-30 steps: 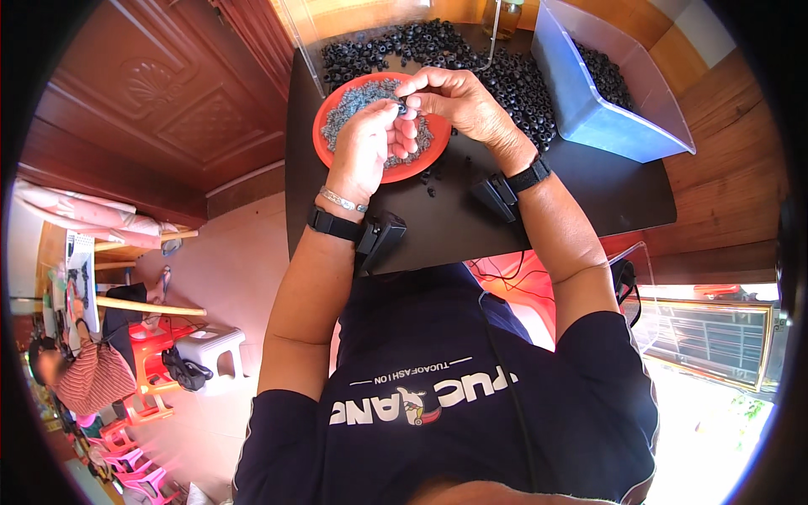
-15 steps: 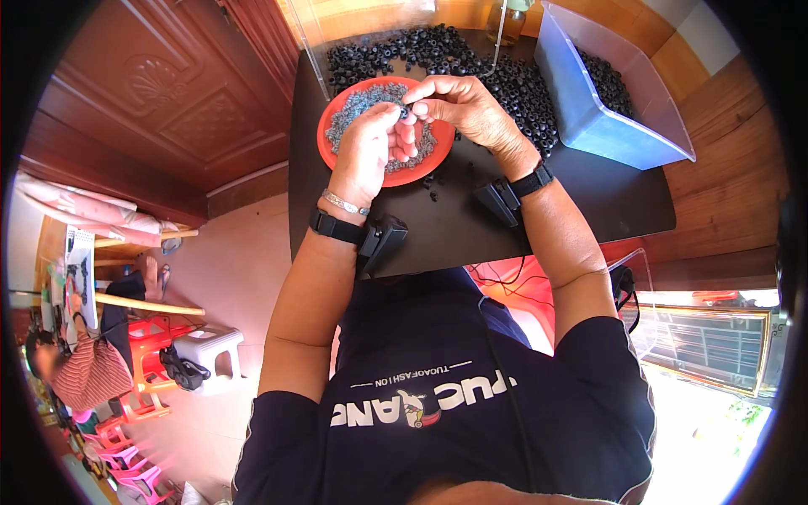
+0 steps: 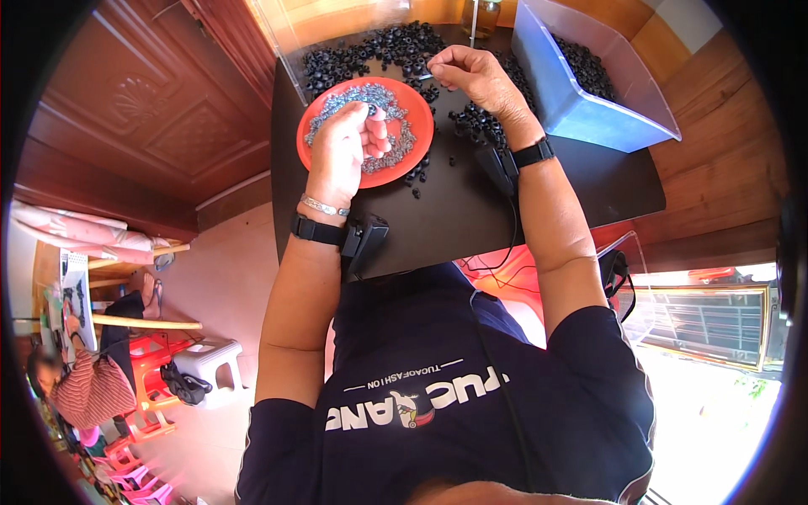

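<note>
Over the orange-red plate (image 3: 427, 139), my left hand (image 3: 341, 147) pinches a small round black plastic part (image 3: 372, 109) between thumb and forefinger; its other fingers are curled loosely. Many small silvery metal pieces (image 3: 370, 93), screw-like but too small to tell for sure, lie on the plate. My right hand (image 3: 484, 80) is just past the plate's right rim, with thumb and forefinger closed on a thin silvery metal pin (image 3: 425, 77). Under and beyond my right hand are heaped black ring-shaped plastic parts (image 3: 412, 38).
A bluish translucent bin (image 3: 581, 118) with more black parts stands at the table's far right. Several black parts are scattered on the dark table (image 3: 421, 227) beside the plate. A clear upright panel (image 3: 290, 71) borders the far left. Stools (image 3: 215, 362) and a person (image 3: 93, 387) are at the left.
My hands have parted. The right has moved off to the right and now shows a thin metal pin, while the left keeps the black part over the plate. The whole view has shifted slightly.
</note>
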The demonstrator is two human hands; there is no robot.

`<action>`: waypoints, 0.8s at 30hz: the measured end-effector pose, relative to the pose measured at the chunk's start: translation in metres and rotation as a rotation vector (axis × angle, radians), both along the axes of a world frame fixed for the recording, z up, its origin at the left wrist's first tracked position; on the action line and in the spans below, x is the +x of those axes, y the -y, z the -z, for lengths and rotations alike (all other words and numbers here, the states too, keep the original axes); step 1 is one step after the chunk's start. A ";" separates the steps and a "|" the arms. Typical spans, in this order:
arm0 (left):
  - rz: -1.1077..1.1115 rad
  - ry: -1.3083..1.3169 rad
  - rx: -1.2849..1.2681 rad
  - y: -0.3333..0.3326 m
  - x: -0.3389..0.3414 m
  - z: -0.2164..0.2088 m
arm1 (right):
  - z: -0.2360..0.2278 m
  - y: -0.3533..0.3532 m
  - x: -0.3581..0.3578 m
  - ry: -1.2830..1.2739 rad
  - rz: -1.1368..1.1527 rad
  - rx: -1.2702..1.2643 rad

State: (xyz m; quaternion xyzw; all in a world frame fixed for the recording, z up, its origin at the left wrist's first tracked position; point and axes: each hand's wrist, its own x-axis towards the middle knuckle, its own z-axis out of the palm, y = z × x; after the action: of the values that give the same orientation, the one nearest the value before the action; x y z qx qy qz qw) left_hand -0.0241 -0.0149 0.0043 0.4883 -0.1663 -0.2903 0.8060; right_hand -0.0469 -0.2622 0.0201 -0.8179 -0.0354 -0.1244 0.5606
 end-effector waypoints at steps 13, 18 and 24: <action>0.007 0.004 -0.003 0.001 0.000 -0.001 | 0.014 0.033 0.001 -0.124 0.033 -0.543; 0.010 0.003 -0.008 0.001 0.000 -0.002 | 0.011 0.032 0.001 -0.291 -0.104 -0.310; -0.003 0.001 -0.003 0.001 0.000 -0.002 | 0.010 0.033 -0.001 -0.339 -0.161 -0.125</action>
State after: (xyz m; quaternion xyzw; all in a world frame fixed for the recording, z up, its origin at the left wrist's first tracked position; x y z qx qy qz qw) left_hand -0.0245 -0.0159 0.0062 0.4876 -0.1661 -0.2886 0.8071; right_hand -0.0474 -0.2951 0.0099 -0.8548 -0.0134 0.0630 0.5149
